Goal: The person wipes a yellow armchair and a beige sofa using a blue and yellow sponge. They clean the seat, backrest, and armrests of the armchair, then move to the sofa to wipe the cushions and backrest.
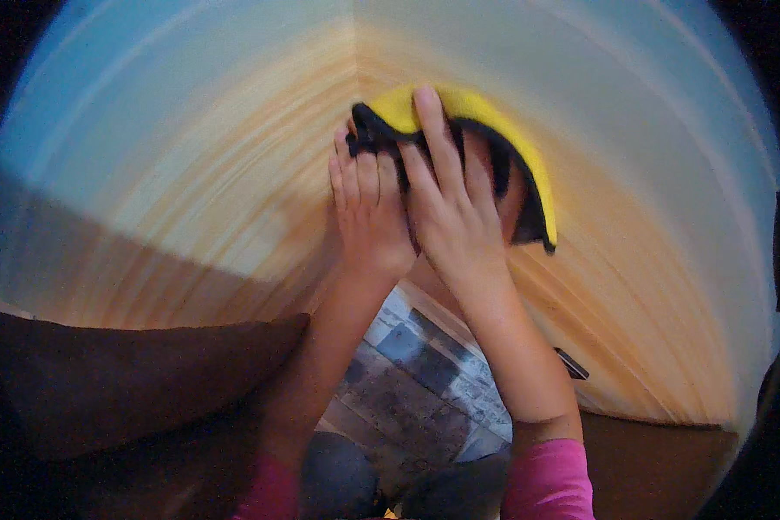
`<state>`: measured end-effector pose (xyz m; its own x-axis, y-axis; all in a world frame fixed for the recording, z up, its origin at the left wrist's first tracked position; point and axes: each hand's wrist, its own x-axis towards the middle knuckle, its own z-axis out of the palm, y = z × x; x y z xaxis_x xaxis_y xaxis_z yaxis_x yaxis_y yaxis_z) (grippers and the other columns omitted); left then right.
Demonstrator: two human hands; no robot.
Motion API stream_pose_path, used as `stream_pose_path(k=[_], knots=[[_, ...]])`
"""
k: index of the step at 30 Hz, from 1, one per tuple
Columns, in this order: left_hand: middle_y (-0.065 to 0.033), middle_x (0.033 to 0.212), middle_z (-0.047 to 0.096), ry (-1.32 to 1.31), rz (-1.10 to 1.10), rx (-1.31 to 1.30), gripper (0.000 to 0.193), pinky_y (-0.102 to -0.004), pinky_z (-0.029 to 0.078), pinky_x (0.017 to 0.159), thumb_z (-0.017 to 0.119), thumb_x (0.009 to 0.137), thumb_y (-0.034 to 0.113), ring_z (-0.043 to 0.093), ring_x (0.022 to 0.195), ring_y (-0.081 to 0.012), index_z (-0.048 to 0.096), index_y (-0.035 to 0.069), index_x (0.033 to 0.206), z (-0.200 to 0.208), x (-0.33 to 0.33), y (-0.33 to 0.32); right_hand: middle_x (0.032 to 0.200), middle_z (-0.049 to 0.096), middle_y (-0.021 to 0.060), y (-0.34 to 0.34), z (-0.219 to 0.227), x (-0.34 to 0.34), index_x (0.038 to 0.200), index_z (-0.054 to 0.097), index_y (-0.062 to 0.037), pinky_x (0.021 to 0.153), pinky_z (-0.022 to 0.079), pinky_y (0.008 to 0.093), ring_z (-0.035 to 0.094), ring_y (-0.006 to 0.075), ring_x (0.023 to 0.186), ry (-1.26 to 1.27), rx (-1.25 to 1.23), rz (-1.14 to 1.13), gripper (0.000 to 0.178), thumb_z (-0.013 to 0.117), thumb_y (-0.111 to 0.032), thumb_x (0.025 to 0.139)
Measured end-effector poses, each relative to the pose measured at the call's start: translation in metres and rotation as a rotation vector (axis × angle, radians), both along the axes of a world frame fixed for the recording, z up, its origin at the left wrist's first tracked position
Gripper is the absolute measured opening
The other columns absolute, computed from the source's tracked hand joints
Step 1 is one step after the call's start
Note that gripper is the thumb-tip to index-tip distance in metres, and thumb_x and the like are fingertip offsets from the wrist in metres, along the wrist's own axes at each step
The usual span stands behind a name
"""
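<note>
Both my hands are raised in front of a corner where two walls meet, around a curved yellow cloth piece with black edging (516, 143). My left hand (368, 204) has its fingers bent over the black edge at the piece's left end. Beside it, my right hand (455, 204) lies across the middle, one long finger reaching up onto the yellow part and the others curling over black, strap-like parts. A reddish-brown area shows under the edging, right of the right hand. Both thumbs are hidden, and the kind of the piece cannot be made out.
Streaked orange and cream walls (199, 208) rise on both sides. Dark brown padded furniture (139, 381) stands at the lower left, and a brown surface (659, 459) at the lower right. A small dark flat object (572, 364) is near the right forearm. Patterned floor tiles (399, 407) show below.
</note>
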<state>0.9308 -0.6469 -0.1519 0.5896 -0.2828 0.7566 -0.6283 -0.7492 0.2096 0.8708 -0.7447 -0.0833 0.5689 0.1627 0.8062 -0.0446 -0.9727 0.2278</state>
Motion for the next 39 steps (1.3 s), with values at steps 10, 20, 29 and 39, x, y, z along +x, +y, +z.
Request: stream_pose_path(k=[10, 20, 29, 39], knots=[[-0.0224, 0.138, 0.053, -0.018, 0.057, 0.073, 0.061, -0.0577, 0.021, 0.119, 0.062, 0.088, 0.033, 0.033, 0.144, -0.0451, 0.054, -0.002, 0.138, -0.112, -0.01, 0.02, 0.164, 0.032, -0.0062, 0.013, -0.098, 0.027, 0.128, 0.064, -0.0173, 0.119, 0.018, 0.0441, 0.042, 0.0163, 0.138, 0.122, -0.204, -0.045, 0.044, 0.055, -0.03, 0.087], [-0.0246, 0.148, 0.044, 0.45, -0.189, 0.348, 0.07, -0.0593, 0.015, 0.121, 0.064, 0.093, 0.03, 0.02, 0.152, -0.0414, 0.041, -0.005, 0.148, -0.225, -0.079, 0.054, 0.166, 0.026, -0.004, -0.018, -0.277, -0.033, 0.144, 0.052, -0.0077, 0.121, 0.028, 0.0412, 0.039, 0.0177, 0.145, 0.656, -0.109, 0.056, 0.055, 0.054, -0.018, 0.09], [-0.0281, 0.142, 0.046, 0.222, -0.592, -0.062, 0.07, -0.0639, 0.019, 0.119, 0.067, 0.088, 0.02, 0.023, 0.148, -0.0515, 0.041, -0.003, 0.149, -0.089, -0.103, -0.017, 0.159, 0.042, 0.0037, -0.045, -0.106, -0.113, 0.123, 0.071, -0.0308, 0.105, 0.031, 0.0579, 0.048, 0.0388, 0.126, 0.151, 0.087, -0.262, 0.038, 0.071, -0.027, 0.085], [-0.0243, 0.147, 0.042, 0.578, -0.571, 0.241, 0.062, -0.0564, 0.019, 0.121, 0.067, 0.09, 0.019, 0.028, 0.146, -0.0457, 0.046, -0.003, 0.144, -0.229, -0.146, -0.004, 0.164, 0.031, -0.0115, -0.083, -0.281, -0.177, 0.137, 0.062, -0.0253, 0.116, 0.035, 0.0425, 0.053, 0.0161, 0.131, 0.637, -0.086, -0.205, 0.049, 0.058, -0.017, 0.089]])
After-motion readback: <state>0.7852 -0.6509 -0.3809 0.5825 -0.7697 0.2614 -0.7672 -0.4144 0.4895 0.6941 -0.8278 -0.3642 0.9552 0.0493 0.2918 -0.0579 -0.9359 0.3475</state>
